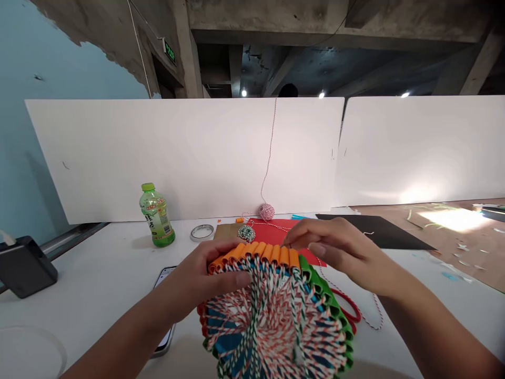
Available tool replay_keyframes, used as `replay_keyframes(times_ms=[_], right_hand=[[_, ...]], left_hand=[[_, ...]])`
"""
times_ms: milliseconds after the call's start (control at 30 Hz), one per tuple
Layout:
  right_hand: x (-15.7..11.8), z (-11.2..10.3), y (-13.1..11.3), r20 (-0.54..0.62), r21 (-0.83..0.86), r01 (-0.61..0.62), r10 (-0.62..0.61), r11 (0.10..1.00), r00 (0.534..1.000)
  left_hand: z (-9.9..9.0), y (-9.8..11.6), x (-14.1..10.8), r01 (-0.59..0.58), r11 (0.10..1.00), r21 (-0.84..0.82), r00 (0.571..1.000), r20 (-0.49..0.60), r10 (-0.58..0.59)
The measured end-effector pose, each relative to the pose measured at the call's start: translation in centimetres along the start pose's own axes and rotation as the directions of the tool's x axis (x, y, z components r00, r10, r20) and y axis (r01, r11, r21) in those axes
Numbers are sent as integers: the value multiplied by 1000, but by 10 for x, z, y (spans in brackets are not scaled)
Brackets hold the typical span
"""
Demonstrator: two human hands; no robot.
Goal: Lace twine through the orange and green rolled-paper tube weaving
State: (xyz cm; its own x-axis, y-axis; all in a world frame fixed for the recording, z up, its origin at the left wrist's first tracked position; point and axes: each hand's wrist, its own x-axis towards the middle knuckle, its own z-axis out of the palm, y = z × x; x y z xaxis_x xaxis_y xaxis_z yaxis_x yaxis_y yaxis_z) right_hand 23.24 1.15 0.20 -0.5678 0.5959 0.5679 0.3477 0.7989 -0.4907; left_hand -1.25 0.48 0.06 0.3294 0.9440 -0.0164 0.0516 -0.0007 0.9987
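Note:
In front of me is a round craft piece (272,326) with a rim of rolled orange, green and red paper and a blue base. Red-white and green-white twisted cord is strung across its face. My left hand (201,281) grips its upper left edge, the thumb lying over the cords and the fingers behind the orange rolls. My right hand (343,252) is at the top edge by the orange rolls, fingers bent and drawn together. Whatever its fingertips hold is hidden. Red-white cord (376,316) trails on the table at the right.
Behind the piece are a red-white cord ball (267,211), a green-white cord ball (246,233), a tape roll (202,231), red paper (272,231) and black paper (382,234). A green bottle (158,216), a phone (163,339) and a black box (27,267) stand or lie at left.

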Motion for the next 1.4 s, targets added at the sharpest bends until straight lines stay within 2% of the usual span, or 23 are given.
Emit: replay_keyframes(times_ms=[67, 167, 300, 667, 800, 1000, 1167, 1400], right_hand=[[1, 1, -1, 23, 13, -79, 79, 997, 997], [2, 3, -3, 18, -80, -161, 163, 984, 986], [3, 5, -2, 33, -97, -226, 231, 969, 972], [5, 7, -5, 21, -80, -261, 264, 962, 964], [4, 8, -7, 6, -88, -257, 259, 962, 966], [4, 10, -8, -27, -53, -241, 240, 969, 970], [3, 11, -10, -52, -56, -244, 241, 968, 969], [6, 18, -11, -101, 57, -265, 269, 963, 958]], left_hand=[[2, 2, 2, -39, 998, 49, 999, 6, 38], [3, 3, 5, -97, 988, 119, 994, -40, 102], [4, 2, 7, -166, 973, 160, 982, -66, 178], [6, 4, 4, -195, 954, 228, 973, -75, 217], [7, 3, 2, -205, 952, 229, 966, -113, 235], [10, 2, -3, -153, 966, 210, 965, -179, 191], [12, 3, -5, -168, 945, 282, 960, -173, 222], [11, 3, -2, -167, 922, 349, 959, -158, 234]])
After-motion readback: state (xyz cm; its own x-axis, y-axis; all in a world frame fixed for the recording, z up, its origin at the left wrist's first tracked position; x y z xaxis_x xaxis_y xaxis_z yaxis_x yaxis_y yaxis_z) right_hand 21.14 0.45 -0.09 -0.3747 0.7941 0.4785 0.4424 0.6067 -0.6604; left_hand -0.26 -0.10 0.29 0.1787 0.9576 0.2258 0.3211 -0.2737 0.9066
